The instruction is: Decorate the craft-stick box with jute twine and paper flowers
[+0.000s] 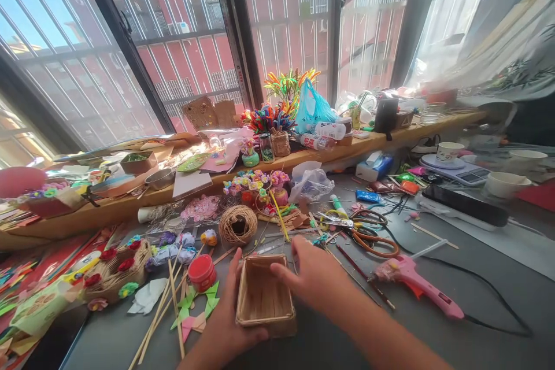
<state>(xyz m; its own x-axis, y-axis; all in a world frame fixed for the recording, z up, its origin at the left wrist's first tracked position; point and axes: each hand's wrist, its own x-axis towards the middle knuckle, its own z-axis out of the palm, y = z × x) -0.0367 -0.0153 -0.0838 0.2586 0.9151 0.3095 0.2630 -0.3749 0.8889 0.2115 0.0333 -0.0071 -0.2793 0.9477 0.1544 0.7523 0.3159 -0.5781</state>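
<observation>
A small open box of wooden sticks (264, 295) sits on the grey table in front of me. My left hand (228, 324) grips its left side, thumb hooked over the near corner. My right hand (314, 274) holds the far right rim, thumb over the edge. A ball of brown twine (237, 224) lies just behind the box. A pink glue gun (414, 283) rests to the right of my right hand, its black cord trailing off right.
A red round lid (202, 272), thin wooden sticks (167, 306) and paper flowers lie at left. Orange-handled scissors (368, 237) sit beyond my right hand. The wooden window ledge (130, 205) holds craft clutter. A scale with a paper cup (448, 153) stands at right.
</observation>
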